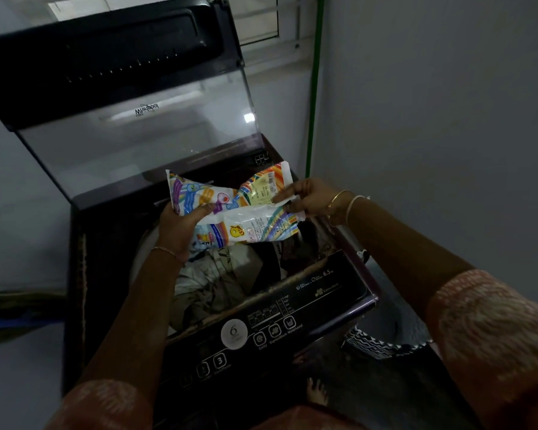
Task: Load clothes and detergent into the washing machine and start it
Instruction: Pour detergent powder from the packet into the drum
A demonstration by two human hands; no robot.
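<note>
One packet (249, 218), edges in left hand (180, 226) and right hand (311, 197), above drum (141, 248).

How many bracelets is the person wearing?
3. A thin bracelet on the left wrist; a gold bracelet and a pale bracelet side by side on the right wrist. More may hide under the sleeves.

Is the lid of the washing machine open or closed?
Open: the lid stands raised at the back, and the clothes below it lie exposed.

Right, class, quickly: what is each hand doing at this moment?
Left hand: grips the detergent packet from below.
Right hand: pinches the packet's other end.
</note>
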